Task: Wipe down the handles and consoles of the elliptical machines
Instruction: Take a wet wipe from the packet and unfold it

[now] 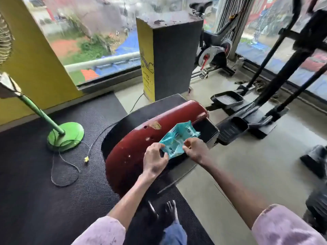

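**Both hands on teal wipes packet, above red machine housing**

Landmark: red housing [141, 138], a curved dark-red cover with chipped paint and small holes, sitting on the black floor mat [44, 191].

Nearest the camera: two lilac sleeves, cut off by the lower frame edge. A bare foot [170, 212] stands on the mat just below the housing's near end; a blue trouser leg shows beneath it, partly out of frame.

Left hand [154, 160]: over the housing's near right flank, fingers curled, grip pinching the left edge of the teal packet [177, 139]. Right hand [193, 150]: just right of the housing, thumb and fingers pinching the packet's right lower edge. Fingertips blurred; exact finger placement cannot be read.

Packet: crumpled soft teal-and-white plastic pouch, small dark round marks printed on it, text illegible. It is held over the housing's upper right side, near a black recess [207, 129]; contact with the housing cannot be told.

Left of the housing: green fan base [66, 137] with slanted green pole, fan head cut off at the frame's left edge; a thin cord [70, 167] loops across the mat.

Right of and beyond the housing: black elliptical pedals [228, 98] and frame bars, upper parts blurred; handles and console not discernible.

Beyond the housing: grey-and-yellow pillar [169, 59], an exercise bike [214, 52], windows with a smeared outdoor view.
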